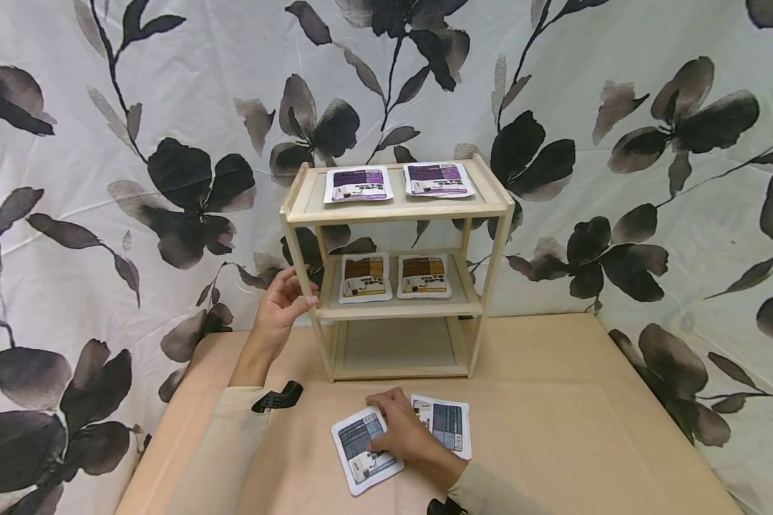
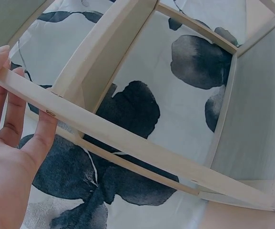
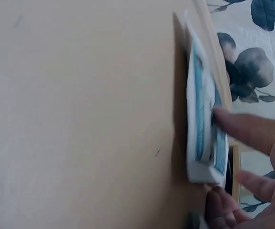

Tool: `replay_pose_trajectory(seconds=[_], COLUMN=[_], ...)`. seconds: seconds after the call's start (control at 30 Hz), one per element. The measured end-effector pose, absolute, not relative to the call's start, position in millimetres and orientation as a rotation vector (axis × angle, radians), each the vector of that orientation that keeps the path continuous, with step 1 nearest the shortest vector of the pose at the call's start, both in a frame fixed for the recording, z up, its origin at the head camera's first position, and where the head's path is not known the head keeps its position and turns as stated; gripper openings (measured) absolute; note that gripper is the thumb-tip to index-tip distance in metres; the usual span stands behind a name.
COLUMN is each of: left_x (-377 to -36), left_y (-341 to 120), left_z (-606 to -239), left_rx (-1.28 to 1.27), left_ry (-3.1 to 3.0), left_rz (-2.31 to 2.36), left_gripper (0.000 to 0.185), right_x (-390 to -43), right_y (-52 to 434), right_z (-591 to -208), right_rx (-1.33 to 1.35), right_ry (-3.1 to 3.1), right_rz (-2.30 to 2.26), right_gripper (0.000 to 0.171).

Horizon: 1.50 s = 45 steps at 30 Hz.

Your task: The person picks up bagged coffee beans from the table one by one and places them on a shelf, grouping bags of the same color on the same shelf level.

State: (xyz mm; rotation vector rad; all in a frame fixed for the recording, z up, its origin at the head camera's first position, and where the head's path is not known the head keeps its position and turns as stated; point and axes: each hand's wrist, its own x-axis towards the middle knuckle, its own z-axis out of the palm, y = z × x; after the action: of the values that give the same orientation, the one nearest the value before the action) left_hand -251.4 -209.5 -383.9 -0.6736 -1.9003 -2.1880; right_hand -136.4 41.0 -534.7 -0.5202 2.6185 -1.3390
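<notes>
A three-tier wooden shelf rack (image 1: 396, 312) stands at the back of the table. My left hand (image 1: 277, 311) holds its left front post (image 2: 104, 117), thumb on one side and fingers behind. Near the front, my right hand (image 1: 404, 433) pinches a white-and-blue pouch (image 1: 359, 438) by its edge, the thumb across its face. From the right wrist, this pouch (image 3: 201, 129) shows nearly edge-on, close over the table. A second blue-and-white pouch (image 1: 449, 423) lies just right of the hand, partly covered by it.
Two purple-labelled pouches, the left one (image 1: 358, 184) and the right one (image 1: 439, 179), lie on the top tier. The middle tier bears two brown-and-yellow pouches (image 1: 365, 277). A floral cloth (image 1: 187, 86) hangs behind the tan table (image 1: 554, 429).
</notes>
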Motion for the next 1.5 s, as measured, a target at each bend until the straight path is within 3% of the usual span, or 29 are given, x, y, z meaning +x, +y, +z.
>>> replay_pose_trajectory(seconds=[0.3, 0.6, 0.73, 1.5], left_x=[-254, -254, -254, -252], left_y=[-209, -209, -209, -209], left_z=[-384, -385, -384, -383], left_rx=[-0.675, -0.678, -0.679, -0.681], left_ry=[-1.917, -1.913, -1.900, -1.892], left_rz=[-2.180, -2.182, -2.190, -2.194], left_gripper=[0.060, 0.060, 0.058, 0.061], right_x=[-134, -133, -135, -156], right_y=[39, 46, 50, 82], right_z=[-529, -531, -535, -515], right_rx=[-0.505, -0.598, -0.567, -0.347], right_ry=[2.582, 2.478, 2.431, 2.126], right_rz=[-1.359, -1.391, -1.417, -1.723], right_gripper=[0.092, 0.043, 0.035, 0.050])
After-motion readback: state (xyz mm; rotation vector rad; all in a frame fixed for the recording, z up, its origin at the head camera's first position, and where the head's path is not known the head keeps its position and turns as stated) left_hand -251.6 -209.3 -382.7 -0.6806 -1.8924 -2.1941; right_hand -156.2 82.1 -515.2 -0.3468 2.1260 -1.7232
